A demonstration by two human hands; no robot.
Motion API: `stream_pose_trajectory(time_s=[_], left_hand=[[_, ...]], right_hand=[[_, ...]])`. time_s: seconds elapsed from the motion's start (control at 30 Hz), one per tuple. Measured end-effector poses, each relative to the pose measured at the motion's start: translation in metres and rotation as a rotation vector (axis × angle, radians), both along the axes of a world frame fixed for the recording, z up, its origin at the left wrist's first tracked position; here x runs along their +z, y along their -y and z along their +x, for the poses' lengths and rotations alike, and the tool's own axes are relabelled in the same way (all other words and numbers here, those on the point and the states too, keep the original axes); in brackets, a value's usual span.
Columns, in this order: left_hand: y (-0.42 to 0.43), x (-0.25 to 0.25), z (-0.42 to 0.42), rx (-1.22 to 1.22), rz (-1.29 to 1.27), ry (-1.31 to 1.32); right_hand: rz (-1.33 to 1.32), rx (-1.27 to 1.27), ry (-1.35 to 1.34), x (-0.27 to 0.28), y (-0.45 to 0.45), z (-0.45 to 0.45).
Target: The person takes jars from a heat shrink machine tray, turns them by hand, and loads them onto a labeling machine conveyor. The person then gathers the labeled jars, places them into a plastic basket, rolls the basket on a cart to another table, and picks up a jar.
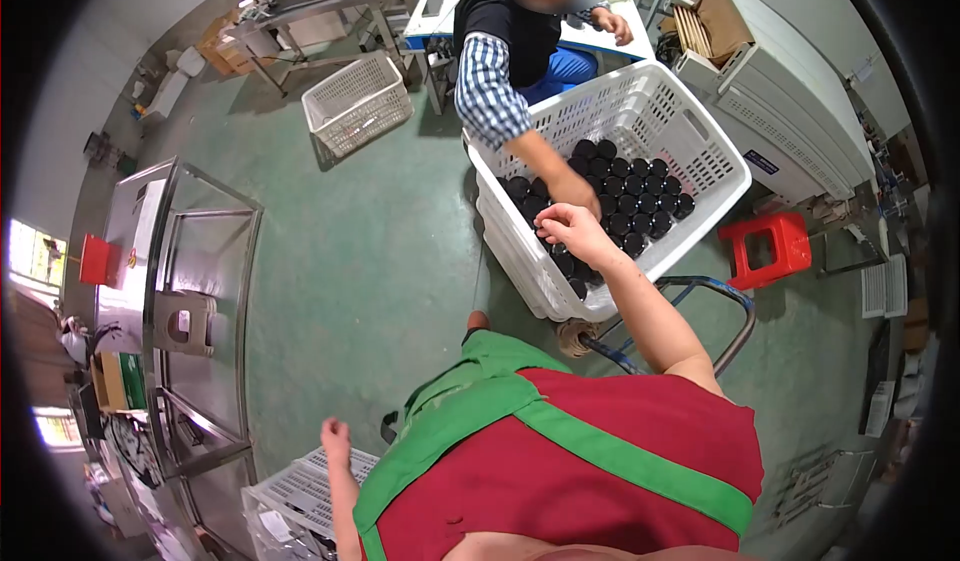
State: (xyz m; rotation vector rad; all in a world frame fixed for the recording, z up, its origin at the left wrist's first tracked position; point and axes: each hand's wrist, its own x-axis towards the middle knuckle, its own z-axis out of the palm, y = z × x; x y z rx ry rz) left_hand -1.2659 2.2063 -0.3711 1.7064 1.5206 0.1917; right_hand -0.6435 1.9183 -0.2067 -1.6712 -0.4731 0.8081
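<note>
My right hand (572, 229) is over the near side of a big white crate (708, 146), its fingers curled in a pinch; whatever they may hold is too small to make out. Below it, rows of round black lids or jars (628, 204) fill part of the crate. A co-worker's hand (578, 193) reaches in just beyond mine, fingers down among the black pieces. Low at the left, my left hand (337, 439) hangs above a white basket (305, 491), fingers loosely apart, with nothing visible in it.
A blue trolley handle (738, 301) curves beside the crate, near a red stool (782, 251). Another white basket (357, 104) sits on the green floor. A metal-framed table (250, 261) stands left. Beyond the crate the co-worker (500, 71) sits by a white table (630, 31).
</note>
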Motion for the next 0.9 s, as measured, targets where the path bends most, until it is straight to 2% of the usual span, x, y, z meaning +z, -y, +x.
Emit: stream_pose_trajectory(time_s=[0.07,0.13,0.17,0.2,0.27,0.4,0.47,0.6,0.63,0.7,0.73,0.77,0.8,0.83,0.87,0.9], left_hand=[[0.026,0.017,0.014,0.056,-0.127,-0.103],[0.032,0.020,0.014,0.066,-0.231,-0.170],[0.033,0.020,0.017,0.070,-0.277,-0.199],[0.026,0.020,0.021,0.068,-0.308,-0.216],[0.003,0.020,0.030,0.049,-0.349,-0.238],[-0.069,0.017,0.061,-0.031,-0.381,-0.251],[-0.122,0.013,0.083,-0.097,-0.388,-0.255],[-0.259,-0.004,0.135,-0.275,-0.372,-0.269],[-0.297,-0.013,0.150,-0.308,-0.366,-0.272],[-0.383,-0.040,0.177,-0.372,-0.342,-0.269],[-0.437,-0.070,0.190,-0.407,-0.320,-0.240],[-0.483,-0.089,0.216,-0.439,-0.310,-0.195],[-0.525,-0.111,0.249,-0.465,-0.303,-0.104],[-0.524,-0.089,0.292,-0.440,-0.309,-0.081],[-0.508,-0.043,0.353,-0.415,-0.315,-0.058],[-0.463,0.043,0.437,-0.390,-0.320,-0.034]], right_hand=[[-0.084,-0.034,-0.057,-0.028,-0.028,0.017],[-0.320,0.019,0.037,-0.057,-0.052,0.034],[-0.379,0.114,0.191,-0.080,-0.058,0.045],[-0.521,0.109,0.188,-0.076,-0.066,0.047],[-0.611,0.013,0.009,-0.063,-0.074,0.044],[-0.550,-0.007,0.114,-0.062,-0.065,0.028],[-0.552,-0.106,0.158,-0.058,-0.060,0.015],[-0.593,-0.267,-0.006,-0.052,-0.050,-0.007],[-0.671,-0.304,0.055,-0.049,-0.045,-0.016],[-0.781,-0.409,0.025,-0.042,-0.035,-0.036],[-0.832,-0.465,-0.001,-0.039,-0.034,-0.048],[-0.776,-0.552,-0.030,-0.025,-0.036,-0.060],[-0.861,-0.590,0.009,-0.015,-0.037,-0.070],[-0.950,-0.631,0.065,-0.007,-0.036,-0.084],[-1.040,-0.668,0.125,0.000,-0.035,-0.096],[-1.092,-0.711,0.114,0.012,-0.036,-0.104]])
